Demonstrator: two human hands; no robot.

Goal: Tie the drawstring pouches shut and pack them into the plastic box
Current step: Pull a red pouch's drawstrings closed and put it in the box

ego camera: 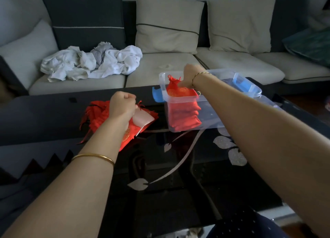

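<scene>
home living room | sofa (pixel 160 68) (cushioned) | glass coffee table (pixel 178 166)

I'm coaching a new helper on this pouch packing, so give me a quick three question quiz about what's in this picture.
1. True or false: the plastic box is empty.
2. Fill in: the left hand grips a loose pouch whose colour is ____.
3. Which hand reaches over the box? A. left hand B. right hand

Key:
1. False; red pouches are stacked inside.
2. red
3. B
</scene>
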